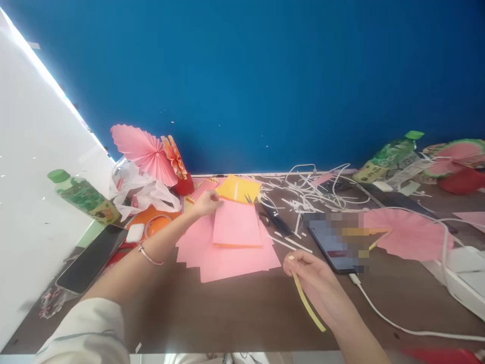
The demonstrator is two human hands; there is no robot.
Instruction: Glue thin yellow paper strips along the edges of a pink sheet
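Observation:
My left hand reaches to the upper left corner of a pink paper sheet, its fingertips drawn together on that edge. Just beyond lies a folded yellow-orange paper, with the metal tips of scissors over its lower right part. More pink sheets are spread out underneath. Closer to me on the right, my right hand pinches one end of a narrow pale yellow strip. The strip hangs in a curve below the fingers.
A lit phone with a white cable lies right, near a pink paper fan. White paper scraps and cables litter the back. At left are a dark phone, an earbud case, a green bottle and a standing pink fan.

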